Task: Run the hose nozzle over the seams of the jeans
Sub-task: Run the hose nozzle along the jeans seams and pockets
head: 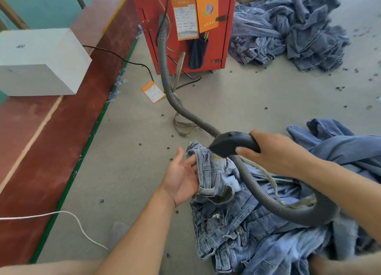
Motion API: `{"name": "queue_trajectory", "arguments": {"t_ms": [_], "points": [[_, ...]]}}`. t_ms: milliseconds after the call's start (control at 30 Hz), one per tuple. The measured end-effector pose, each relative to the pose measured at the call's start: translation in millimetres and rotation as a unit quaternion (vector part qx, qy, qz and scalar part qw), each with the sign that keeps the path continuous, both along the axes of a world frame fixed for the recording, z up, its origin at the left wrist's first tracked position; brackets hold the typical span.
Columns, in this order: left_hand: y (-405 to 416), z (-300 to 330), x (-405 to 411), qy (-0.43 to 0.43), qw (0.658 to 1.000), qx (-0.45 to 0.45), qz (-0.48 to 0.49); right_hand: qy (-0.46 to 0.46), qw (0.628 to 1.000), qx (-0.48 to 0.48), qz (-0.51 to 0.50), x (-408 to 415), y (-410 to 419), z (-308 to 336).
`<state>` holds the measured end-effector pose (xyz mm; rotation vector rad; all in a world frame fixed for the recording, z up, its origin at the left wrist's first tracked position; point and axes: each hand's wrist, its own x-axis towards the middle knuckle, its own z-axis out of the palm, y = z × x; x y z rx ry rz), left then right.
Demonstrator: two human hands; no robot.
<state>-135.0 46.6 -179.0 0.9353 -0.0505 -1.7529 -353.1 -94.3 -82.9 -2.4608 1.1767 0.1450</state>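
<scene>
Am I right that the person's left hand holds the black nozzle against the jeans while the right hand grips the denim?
Not quite: the hands are swapped. In the head view the right hand holds the black nozzle against the jeans, and the left hand grips the denim.

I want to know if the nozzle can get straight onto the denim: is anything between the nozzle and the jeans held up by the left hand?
Nothing visible. The black nozzle, gripped by the right hand, sits right at the top of the jeans that the left hand holds up. The hose loops over the denim lower down, not in between.
</scene>
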Motion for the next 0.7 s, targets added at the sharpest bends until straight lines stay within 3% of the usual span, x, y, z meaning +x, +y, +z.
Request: {"name": "queue_trajectory", "arguments": {"t_ms": [100,333,567,700], "points": [[0,1,-3,0.008,1.0,-0.009,-0.004,0.028,0.998,0.049,0.031,1,15,-2],[1,0,-13,0.036,0.999,-0.013,-0.019,-0.021,0.996,-0.019,-0.079,16,6,-8],[0,3,-13,0.033,0.999,0.009,-0.018,0.027,0.999,0.034,0.0,10,18,-14],[3,5,-7,-0.047,0.997,0.029,-0.05,-0.02,0.997,-0.012,-0.072,13,3,-17]]}}
